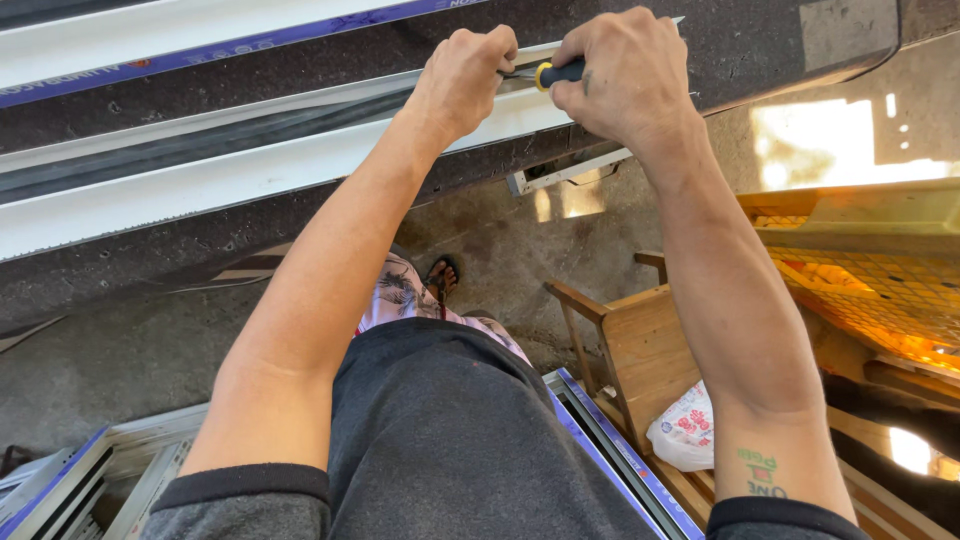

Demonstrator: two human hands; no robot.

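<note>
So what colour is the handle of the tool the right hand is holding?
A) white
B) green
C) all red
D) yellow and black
D: the right hand wraps a tool whose handle shows a yellow collar and a black grip, its tip pointing toward the left hand over the white metal strip.

Bare floor [120, 360] lies open left; wooden chair [640, 350] crowds the right side
</note>
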